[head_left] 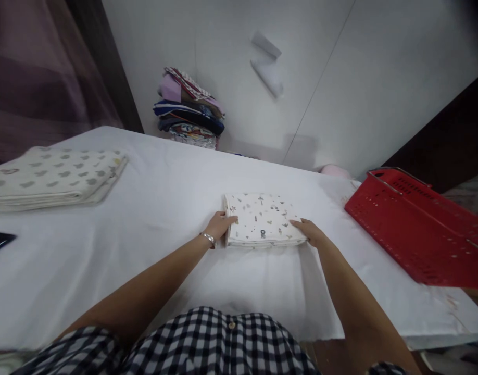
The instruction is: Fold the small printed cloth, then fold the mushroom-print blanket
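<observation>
A folded white cloth (262, 219) with small scattered prints lies in front of me on the white-covered table (164, 187). My left hand (220, 225) grips its left edge, thumb on top and the other fingers hidden beneath or behind the fold. On the opposite side, my right hand (309, 230) is closed around the right edge, its thumb over the upper layer. The cloth is a flat, layered rectangle, with its stacked folds showing along the near side.
At the far left lies a folded white cloth with grey prints (55, 174), and a dark flat object (0, 240) sits nearer. A red plastic basket (418, 229) stands on the right. Piled fabrics (190, 112) rise behind the table against the wall.
</observation>
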{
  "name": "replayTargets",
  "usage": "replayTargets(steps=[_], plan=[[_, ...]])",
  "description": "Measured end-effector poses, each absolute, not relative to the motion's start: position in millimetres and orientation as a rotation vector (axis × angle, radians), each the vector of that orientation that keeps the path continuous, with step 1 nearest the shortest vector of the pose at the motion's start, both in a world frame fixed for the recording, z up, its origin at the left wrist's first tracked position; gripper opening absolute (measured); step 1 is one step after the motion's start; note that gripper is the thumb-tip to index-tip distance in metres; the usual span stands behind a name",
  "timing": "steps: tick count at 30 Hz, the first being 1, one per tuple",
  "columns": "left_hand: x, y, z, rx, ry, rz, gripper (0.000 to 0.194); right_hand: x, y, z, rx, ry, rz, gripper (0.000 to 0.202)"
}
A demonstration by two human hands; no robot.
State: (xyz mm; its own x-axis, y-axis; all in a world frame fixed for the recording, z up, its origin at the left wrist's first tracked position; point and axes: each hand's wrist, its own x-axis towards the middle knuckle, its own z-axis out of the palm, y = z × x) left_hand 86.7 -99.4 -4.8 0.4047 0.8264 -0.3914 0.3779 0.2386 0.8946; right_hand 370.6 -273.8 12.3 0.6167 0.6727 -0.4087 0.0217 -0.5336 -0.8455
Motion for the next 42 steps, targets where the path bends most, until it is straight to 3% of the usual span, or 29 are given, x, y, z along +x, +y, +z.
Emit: replayTargets(steps=[4,8,16,18,22,27,34,42], plan=[[73.1,-76.7,11.2,1.411,1.199,0.448,0.079,345.0,-281.1,13.9,-1.682,-0.516,1.244,0.043],[46.6,-35.4,26.7,1.639,1.249,0.328,0.076,299.6,-291.7,11.8,-1.56,-0.518,1.366,0.044],[9.7,29.1,13.8,1.557,1.162,0.18,0.051,248.2,-301.1,21.7,-1.701,-0.869,1.681,0.039],[7.2,33.6,12.7,1.494,1.116,0.125,0.045,255.0,-292.9,33.5,-1.736,-0.989,1.586,0.036],[4.0,30.4,18.0,1.407,1.044,0.069,0.042,281.0,-262.2,46.7,-1.792,-1.067,1.006,0.029],[-5.7,17.2,30.2,1.409,1.117,0.026,0.046,310.7,-214.9,28.6,-2.082,-1.184,0.55,0.029],[-13.7,5.3,36.6,1.468,1.192,0.04,0.064,317.3,-170.7,20.5,-2.245,-1.338,0.799,0.055],[-19.8,34.5,36.2,1.422,1.267,0.394,0.054,286.8,-175.0,16.2,-2.002,-1.15,1.2,0.043]])
